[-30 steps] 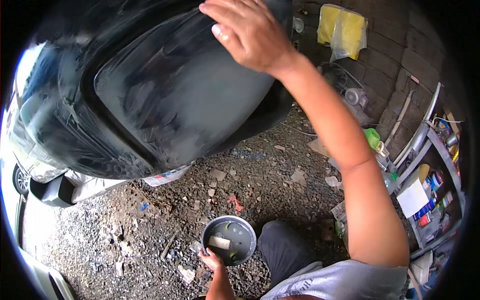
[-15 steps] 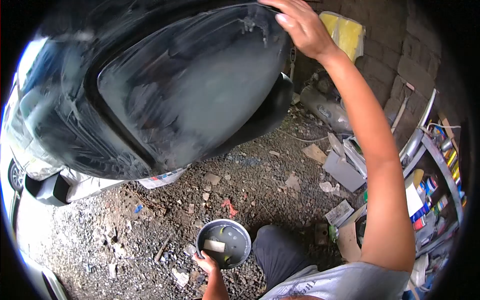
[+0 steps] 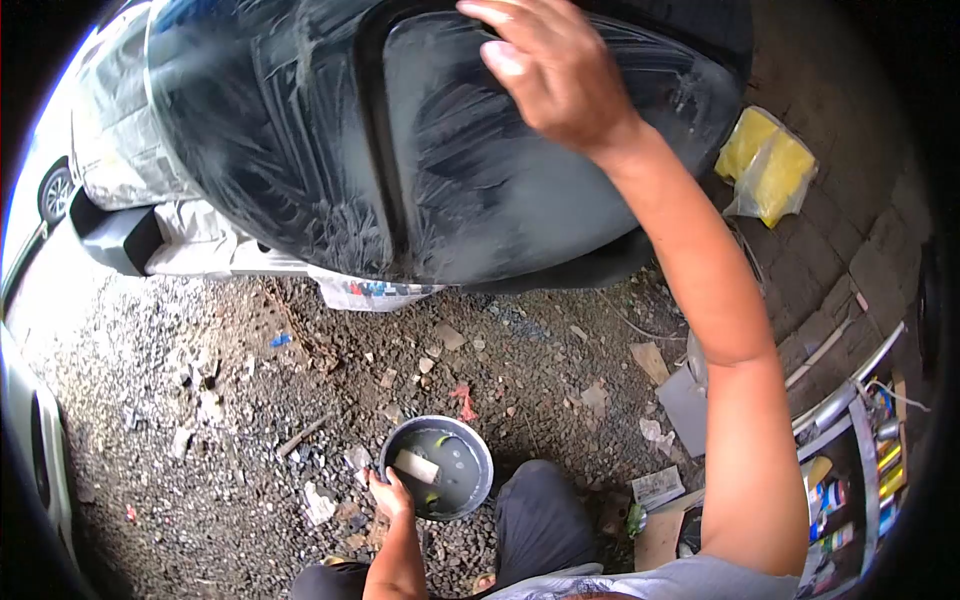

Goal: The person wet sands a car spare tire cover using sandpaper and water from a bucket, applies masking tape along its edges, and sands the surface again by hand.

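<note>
Fingers of the left hand pinch the basin rim. Right hand, loosely spread, overlaps the dusty panel.

Block in basin beside knee

Seeing gravel as floor, littered with paper scraps, a red scrap and a blue one. Getting hard daylight from the left, whitening the ground there and dropping to shade at right. Spotting a wheel upper left. Showing dark brown blocks upper right, leaving wall or paving unclear, plus a yellow pack in clear plastic. Catching a grey rack holding tins at far right; cardboard lying near.
</note>
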`<state>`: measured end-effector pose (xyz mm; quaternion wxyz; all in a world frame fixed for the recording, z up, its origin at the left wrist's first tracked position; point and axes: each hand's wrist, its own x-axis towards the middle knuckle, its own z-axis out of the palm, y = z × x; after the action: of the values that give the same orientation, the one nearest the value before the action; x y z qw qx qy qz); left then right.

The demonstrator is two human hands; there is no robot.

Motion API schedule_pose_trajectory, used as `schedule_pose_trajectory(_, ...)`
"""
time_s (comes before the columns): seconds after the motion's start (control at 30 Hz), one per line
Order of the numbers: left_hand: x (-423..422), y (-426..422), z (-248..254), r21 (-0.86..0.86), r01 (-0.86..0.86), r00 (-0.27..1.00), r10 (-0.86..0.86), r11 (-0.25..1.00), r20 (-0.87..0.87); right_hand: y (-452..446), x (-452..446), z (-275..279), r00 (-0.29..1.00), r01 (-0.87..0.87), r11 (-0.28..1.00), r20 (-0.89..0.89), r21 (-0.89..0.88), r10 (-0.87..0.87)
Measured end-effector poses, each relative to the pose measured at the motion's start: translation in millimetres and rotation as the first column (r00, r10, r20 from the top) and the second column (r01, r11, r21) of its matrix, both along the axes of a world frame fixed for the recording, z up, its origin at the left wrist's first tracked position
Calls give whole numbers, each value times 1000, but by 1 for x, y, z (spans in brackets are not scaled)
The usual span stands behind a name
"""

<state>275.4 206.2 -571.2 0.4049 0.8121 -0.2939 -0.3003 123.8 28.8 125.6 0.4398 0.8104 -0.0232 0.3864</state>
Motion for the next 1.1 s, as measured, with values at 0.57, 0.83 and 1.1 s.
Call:
schedule_pose_trajectory(0.57,-1,2,10,9,-45,999,45,999,-21,-10,-21,-144,715,324,920,-580,-221,-391)
schedule_pose_trajectory(0.83,-3,0,6,14,-51,999,51,999,11,-2,12,-138,681,648,753,-356,-115,-640)
schedule_pose_trajectory(1.1,0,2,18,51,-31,994,36,998,-99,-1,21,-84,702,672,732,-216,-113,-678)
